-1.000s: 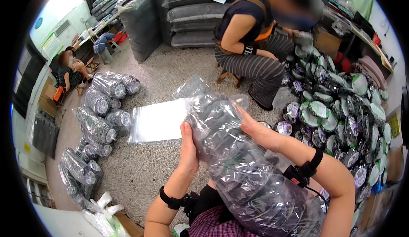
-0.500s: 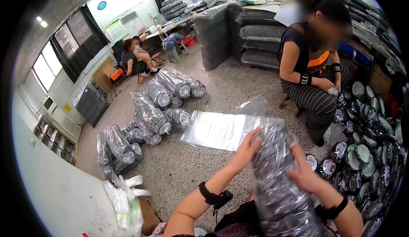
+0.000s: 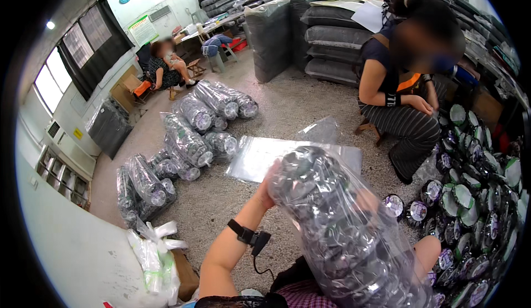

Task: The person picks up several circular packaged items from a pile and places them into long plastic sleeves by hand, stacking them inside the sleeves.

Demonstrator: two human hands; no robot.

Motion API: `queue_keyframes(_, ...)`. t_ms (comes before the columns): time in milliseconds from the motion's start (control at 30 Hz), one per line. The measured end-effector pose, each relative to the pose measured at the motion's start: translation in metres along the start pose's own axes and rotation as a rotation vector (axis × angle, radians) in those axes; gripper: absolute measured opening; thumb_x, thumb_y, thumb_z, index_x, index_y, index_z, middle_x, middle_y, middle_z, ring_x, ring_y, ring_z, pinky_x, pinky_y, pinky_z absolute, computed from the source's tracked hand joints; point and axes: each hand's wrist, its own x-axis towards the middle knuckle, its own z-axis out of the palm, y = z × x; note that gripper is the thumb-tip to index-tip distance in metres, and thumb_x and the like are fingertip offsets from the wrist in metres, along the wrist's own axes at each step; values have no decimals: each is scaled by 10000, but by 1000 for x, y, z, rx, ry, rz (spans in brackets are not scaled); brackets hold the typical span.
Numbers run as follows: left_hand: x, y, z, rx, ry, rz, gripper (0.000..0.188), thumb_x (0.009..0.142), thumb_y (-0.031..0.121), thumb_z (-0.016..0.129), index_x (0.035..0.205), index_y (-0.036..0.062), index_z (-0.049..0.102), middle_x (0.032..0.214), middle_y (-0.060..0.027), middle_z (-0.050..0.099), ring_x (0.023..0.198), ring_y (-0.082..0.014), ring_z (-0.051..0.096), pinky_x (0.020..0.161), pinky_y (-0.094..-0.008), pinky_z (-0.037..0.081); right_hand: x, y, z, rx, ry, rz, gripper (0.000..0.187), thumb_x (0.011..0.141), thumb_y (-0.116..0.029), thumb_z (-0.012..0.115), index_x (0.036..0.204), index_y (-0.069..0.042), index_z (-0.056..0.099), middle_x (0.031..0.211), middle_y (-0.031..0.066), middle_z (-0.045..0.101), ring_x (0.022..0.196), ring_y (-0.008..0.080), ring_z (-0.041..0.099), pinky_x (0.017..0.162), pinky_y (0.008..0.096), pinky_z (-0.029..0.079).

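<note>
A long clear plastic bag [image 3: 343, 219] packed with dark round bundles lies tilted across my lap, its full end raised away from me. My left hand [image 3: 269, 186] grips the left side of that raised end, its fingers partly hidden behind the plastic. My right hand [image 3: 366, 202] is against the bag's right side, mostly covered by it and only dimly seen through the film. Beyond the bag, a stack of flat clear plastic bags [image 3: 263, 152] lies on the floor. Loose dark bundles with round labels form a heap [image 3: 464, 203] on my right.
Several filled bags [image 3: 188, 136] lie on the floor to the left. A co-worker [image 3: 381, 81] sits on a low stool at the right. White plastic bags [image 3: 152, 258] stand by the wall near me. Tall dark packed stacks [image 3: 271, 42] stand at the back.
The filled bag has tilted, its far end swinging left and nearer to my view. My left hand moved left with it; my right hand went from the bag's side to mostly behind it.
</note>
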Motion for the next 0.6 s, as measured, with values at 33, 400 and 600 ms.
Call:
queue_keyframes(33, -8, 16, -6, 85, 47, 168, 640, 938, 545, 354, 1376, 78, 361, 1363, -107, 437, 1177, -251, 483, 977, -397, 430, 7, -11, 23, 58, -67, -27, 712, 880, -144, 473, 1461, -28, 78, 1523, 159, 120, 1414, 246, 104, 1120, 372, 109)
queue_keyframes(400, -314, 73, -256, 68, 492, 376, 403, 951, 426, 381, 1150, 98, 505, 1195, -138, 553, 1040, -265, 563, 936, -437, 436, 22, -188, 269, 151, -1022, -765, 779, 815, -114, 650, 1440, -55, 189, 1486, 165, 207, 1388, 282, 182, 1108, 413, 172)
queue_keyframes(600, -267, -47, -218, 246, 963, -242, 444, 914, 331, 497, 1273, 75, 446, 1169, -117, 576, 1077, -255, 544, 915, -398, 422, 25, -117, 203, -398, -615, -621, 494, 817, -152, 647, 1257, -11, 472, 1345, 181, 427, 1295, 333, 357, 1066, 394, 273)
